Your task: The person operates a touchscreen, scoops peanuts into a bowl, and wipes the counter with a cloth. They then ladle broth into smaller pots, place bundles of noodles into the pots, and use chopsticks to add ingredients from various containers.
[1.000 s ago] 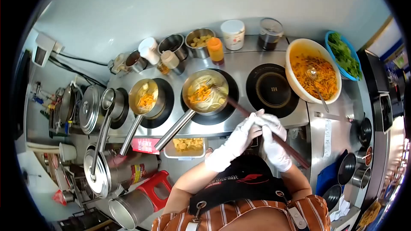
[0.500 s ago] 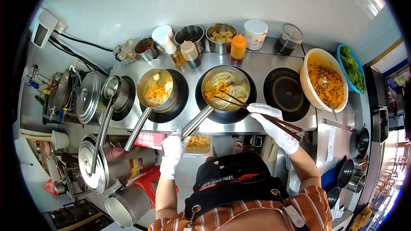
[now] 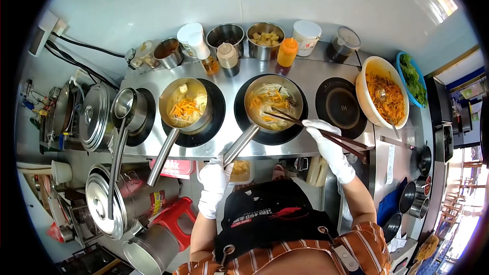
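My left hand point(image 3: 214, 175), in a white glove, is closed round the end of the handle of a steel saucepan point(image 3: 240, 145). That pan sits on a black round hob and holds noodles point(image 3: 273, 103) with orange shreds in pale broth. In my gloved right hand point(image 3: 326, 142) is a pair of dark chopsticks point(image 3: 298, 120), their tips dipped among the noodles at the pan's right side. Left of it stands a second saucepan point(image 3: 165, 150), with orange shreds, noodles and a pale chunk in broth. No hand touches that one.
A ladle point(image 3: 121, 122) rests in a small pot at the left. Along the back stand an orange squeeze bottle point(image 3: 287, 52), several steel pots and tubs. At the right are a bowl of orange shreds point(image 3: 377, 117) and a basket of greens point(image 3: 413, 86). Large lidded stockpot point(image 3: 99, 203) stands lower left.
The chopstick tips have shifted right within the pan, and the noodles and orange shreds are rearranged. The left hand keeps hold of the handle. The whole view has shifted slightly.
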Available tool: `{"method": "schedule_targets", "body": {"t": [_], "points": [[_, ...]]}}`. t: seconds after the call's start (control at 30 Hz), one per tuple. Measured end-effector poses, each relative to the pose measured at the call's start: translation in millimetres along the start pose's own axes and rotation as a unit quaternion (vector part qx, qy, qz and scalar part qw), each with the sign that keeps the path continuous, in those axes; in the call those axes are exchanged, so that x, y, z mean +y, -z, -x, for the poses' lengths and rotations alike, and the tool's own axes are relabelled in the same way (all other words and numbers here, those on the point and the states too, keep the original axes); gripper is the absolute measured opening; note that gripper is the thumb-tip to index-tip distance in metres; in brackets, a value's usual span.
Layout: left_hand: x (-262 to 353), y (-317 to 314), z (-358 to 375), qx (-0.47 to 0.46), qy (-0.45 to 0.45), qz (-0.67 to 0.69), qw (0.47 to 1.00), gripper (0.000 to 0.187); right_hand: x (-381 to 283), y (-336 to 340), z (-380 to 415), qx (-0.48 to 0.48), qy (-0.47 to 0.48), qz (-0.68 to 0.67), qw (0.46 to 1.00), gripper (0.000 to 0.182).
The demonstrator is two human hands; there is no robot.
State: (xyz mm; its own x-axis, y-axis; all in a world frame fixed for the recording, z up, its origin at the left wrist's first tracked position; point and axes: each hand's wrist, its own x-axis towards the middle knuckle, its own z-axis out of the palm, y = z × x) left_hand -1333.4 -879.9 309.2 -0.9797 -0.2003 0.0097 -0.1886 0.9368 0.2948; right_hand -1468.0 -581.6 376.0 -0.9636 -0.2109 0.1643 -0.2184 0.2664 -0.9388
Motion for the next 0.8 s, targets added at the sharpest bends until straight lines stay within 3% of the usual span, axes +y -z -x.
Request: {"method": "schedule_targets", "body": {"t": [0.13, 0.23, 0.37, 0.4, 0.57, 0.67, 0.8], "points": [[-1.6, 0.2, -0.9, 0.01, -0.008, 0.018, 1.0, 0.047, -12.5, 11.5, -24.8, 0.029, 0.017, -0.012, 0.999, 0.009], [2.4, 5.9, -2.2, -0.003, -0.004, 0.019, 1.0, 0.046, -53.6, 34.1, -25.1, 0.031, -0.019, 0.096, 0.995, 0.012], [6.8, 10.6, -2.6, -0.024, 0.025, 0.023, 0.999, 0.047, -35.4, 30.0, -19.6, -0.045, -0.009, 0.101, 0.994, 0.013], [4.8, 7.2, -2.4, -0.019, 0.02, 0.024, 0.999, 0.047, -33.1, 19.6, -19.2, -0.04, -0.052, 0.06, 0.996, 0.013], [3.8, 8.9, -3.2, -0.028, 0.017, 0.027, 0.999, 0.046, -39.3, 29.9, -28.8, 0.012, -0.072, 0.081, 0.994, 0.014], [2.0, 6.8, -0.1, -0.018, 0.017, 0.025, 0.999, 0.045, -50.4, 42.0, -24.7, 0.027, -0.092, -0.017, 0.995, 0.016], [-1.4, 10.6, 5.2, 0.05, 0.028, 0.099, 0.993, 0.043, -47.4, 19.7, -26.1, -0.035, -0.084, 0.02, 0.996, 0.016]]}}
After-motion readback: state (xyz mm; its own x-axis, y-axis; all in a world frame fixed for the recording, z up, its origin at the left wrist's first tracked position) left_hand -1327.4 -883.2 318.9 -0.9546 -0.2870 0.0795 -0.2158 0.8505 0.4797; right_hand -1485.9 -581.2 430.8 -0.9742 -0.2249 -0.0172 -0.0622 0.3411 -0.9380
